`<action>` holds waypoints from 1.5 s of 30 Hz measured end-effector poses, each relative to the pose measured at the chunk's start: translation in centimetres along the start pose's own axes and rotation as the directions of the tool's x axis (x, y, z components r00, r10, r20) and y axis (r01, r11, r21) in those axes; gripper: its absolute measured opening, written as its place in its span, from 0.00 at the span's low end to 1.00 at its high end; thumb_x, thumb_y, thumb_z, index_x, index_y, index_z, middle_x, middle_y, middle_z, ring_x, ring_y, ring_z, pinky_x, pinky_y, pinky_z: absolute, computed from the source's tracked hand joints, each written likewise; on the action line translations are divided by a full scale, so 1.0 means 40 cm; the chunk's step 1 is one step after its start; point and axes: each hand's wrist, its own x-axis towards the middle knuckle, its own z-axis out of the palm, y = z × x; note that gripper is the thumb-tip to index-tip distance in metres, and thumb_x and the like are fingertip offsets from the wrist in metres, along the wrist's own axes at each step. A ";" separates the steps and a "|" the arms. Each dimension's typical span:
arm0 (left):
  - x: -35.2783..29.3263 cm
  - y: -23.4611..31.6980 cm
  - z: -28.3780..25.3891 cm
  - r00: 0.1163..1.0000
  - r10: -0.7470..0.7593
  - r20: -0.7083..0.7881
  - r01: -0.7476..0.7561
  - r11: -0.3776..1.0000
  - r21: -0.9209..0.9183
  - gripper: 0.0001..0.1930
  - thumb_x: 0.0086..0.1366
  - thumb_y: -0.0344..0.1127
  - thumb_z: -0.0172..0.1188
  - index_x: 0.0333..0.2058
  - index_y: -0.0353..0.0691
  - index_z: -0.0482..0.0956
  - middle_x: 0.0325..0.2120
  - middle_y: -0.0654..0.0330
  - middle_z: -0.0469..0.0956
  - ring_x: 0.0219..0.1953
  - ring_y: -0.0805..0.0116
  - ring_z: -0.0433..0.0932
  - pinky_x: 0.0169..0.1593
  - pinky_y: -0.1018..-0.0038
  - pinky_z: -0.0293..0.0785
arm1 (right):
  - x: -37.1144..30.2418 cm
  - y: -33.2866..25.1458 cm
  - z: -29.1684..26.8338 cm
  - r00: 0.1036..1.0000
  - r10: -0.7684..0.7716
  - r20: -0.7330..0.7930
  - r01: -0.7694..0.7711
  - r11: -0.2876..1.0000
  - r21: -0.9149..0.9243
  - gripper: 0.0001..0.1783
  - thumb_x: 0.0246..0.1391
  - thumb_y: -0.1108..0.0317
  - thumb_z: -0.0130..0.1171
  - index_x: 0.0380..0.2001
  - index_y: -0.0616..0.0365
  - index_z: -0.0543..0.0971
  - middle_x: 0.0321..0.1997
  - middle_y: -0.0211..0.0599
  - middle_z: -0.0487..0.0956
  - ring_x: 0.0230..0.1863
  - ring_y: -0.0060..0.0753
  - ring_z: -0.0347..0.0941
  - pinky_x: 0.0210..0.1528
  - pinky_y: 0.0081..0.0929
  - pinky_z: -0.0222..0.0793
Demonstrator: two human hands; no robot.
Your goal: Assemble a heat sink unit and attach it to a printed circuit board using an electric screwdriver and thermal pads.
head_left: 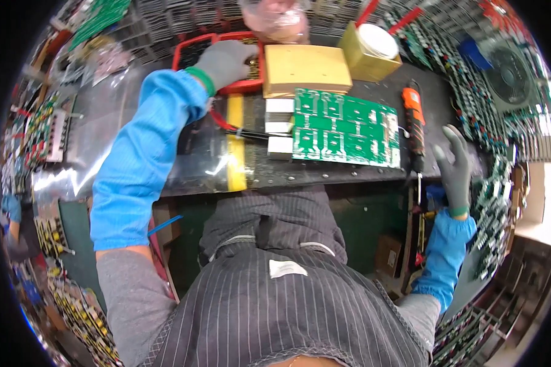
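While the left hand (222,63), in a grey glove with a green cuff, reaches over the red bin (245,87) at the far side of the table (196,162), its fingertips come down at the right-hand compartment, among small brass-coloured parts (251,67). Those fingertips are partly hidden, so I cannot tell whether they are pinched on a part or apart.

The right hand (457,175), gloved alike, is held off to the right with nothing in it, thumb and fingers apart, just beside the electric screwdriver (415,119). This driver has an orange and black body, and its shaft points toward the wearer, past the table's near edge.

Between the two hands lies the green circuit board (343,129), a little right of the table's middle. At its left end are pale blocks (280,148), with dark cables (251,134) running up to them. Behind the board sits a yellow box (306,66), right beside the bin; farther right, a yellow container (355,56) holds a white round object (378,40).
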 end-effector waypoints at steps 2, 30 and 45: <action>0.005 -0.016 0.001 0.999 0.026 0.023 -0.025 0.999 -0.024 0.15 0.57 0.35 0.61 0.45 0.45 0.79 0.37 0.50 0.82 0.43 0.49 0.80 0.47 0.57 0.76 | -0.008 0.042 0.019 0.997 0.075 0.010 -0.075 0.997 -0.012 0.23 0.55 0.69 0.62 0.54 0.60 0.76 0.55 0.43 0.76 0.56 0.38 0.73 0.58 0.34 0.68; -0.074 -0.071 -0.011 0.904 -0.281 0.323 0.269 -0.213 -0.939 0.22 0.72 0.39 0.54 0.57 0.31 0.71 0.50 0.48 0.79 0.48 0.61 0.83 0.49 0.76 0.83 | -0.070 0.012 0.112 0.945 0.243 0.219 -0.148 -0.278 0.949 0.38 0.59 0.57 0.60 0.65 0.65 0.59 0.53 0.42 0.72 0.45 0.30 0.71 0.46 0.28 0.73; -0.070 -0.042 -0.041 0.915 -0.319 0.248 0.277 0.047 -0.960 0.22 0.71 0.28 0.49 0.62 0.33 0.67 0.53 0.50 0.78 0.47 0.67 0.81 0.52 0.77 0.79 | -0.125 -0.140 0.099 0.968 0.249 0.029 0.013 -0.169 0.985 0.48 0.53 0.63 0.63 0.71 0.62 0.49 0.52 0.37 0.70 0.43 0.26 0.68 0.45 0.26 0.68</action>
